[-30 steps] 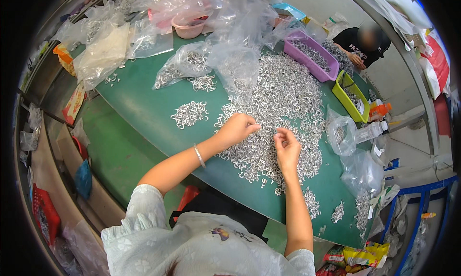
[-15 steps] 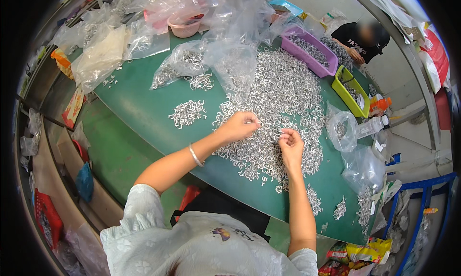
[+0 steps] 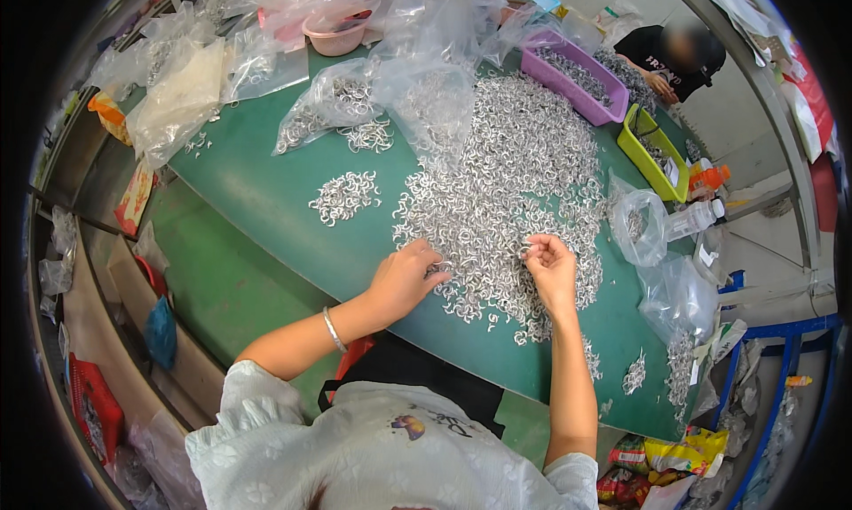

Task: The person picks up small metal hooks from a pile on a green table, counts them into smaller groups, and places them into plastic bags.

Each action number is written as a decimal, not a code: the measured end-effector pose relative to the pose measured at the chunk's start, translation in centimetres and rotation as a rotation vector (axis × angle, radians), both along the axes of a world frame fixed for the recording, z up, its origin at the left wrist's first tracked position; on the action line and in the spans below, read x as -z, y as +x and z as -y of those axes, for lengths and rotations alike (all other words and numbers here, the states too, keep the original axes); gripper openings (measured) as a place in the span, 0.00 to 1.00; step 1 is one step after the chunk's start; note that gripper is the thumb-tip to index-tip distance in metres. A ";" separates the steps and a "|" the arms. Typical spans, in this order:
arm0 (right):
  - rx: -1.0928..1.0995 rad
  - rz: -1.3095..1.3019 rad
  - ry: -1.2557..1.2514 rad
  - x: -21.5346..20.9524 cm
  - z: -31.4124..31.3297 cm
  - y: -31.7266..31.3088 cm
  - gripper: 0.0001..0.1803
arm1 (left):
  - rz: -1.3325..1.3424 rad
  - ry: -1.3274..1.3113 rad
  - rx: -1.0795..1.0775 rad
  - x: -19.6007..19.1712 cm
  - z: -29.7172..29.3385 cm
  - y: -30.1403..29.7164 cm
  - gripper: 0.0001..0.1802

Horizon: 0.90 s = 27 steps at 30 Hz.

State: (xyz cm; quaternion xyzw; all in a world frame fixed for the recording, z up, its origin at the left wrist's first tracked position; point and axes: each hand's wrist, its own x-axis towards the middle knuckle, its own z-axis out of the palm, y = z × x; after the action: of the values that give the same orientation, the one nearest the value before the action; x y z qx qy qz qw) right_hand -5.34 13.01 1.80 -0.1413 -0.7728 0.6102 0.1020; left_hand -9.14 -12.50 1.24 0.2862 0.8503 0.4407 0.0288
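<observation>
A wide pile of small silver crescent-shaped pieces (image 3: 497,190) covers much of the green table (image 3: 275,208). At the pile's near left edge is my left hand (image 3: 404,282), palm down, its thumb apart from its bent fingers, which reach the pieces. My right hand (image 3: 554,268) is over the right part of the pile, thumb and forefinger pinched together. A small silver crescent-shaped piece seems to be between those fingertips, though most of it is hidden. A smaller heap of crescent-shaped pieces (image 3: 344,198) lies apart on the left.
Clear plastic bags of pieces (image 3: 324,110) lie behind the small heap. A purple bin (image 3: 575,77) and a lime-green bin (image 3: 652,152) stand at the far right, near a co-worker (image 3: 670,62). A bottle (image 3: 694,220) and more clear bags (image 3: 679,297) line the right edge.
My left hand has moved left and nearer to me, from over the pile to its edge, and its thumb has parted from the fingers. My right hand has shifted slightly right, still pinched.
</observation>
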 end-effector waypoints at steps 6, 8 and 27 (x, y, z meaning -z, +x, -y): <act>-0.125 -0.087 0.199 0.7 0.2 -2.3 0.18 | -0.074 -0.119 -0.002 0.6 -0.4 0.5 0.10; -0.242 -0.018 0.528 -1.5 1.8 -2.8 0.22 | -0.108 -0.123 0.018 0.5 -0.5 0.5 0.09; -0.261 0.095 0.466 -0.9 1.0 0.1 0.20 | -0.124 0.011 0.009 1.0 -0.9 0.1 0.05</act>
State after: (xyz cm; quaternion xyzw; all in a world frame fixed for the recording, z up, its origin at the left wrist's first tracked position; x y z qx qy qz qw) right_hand -5.21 12.00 2.70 -0.0417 -0.9080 0.4166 0.0157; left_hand -9.00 -11.60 0.25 0.3168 0.8468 0.4267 -0.0237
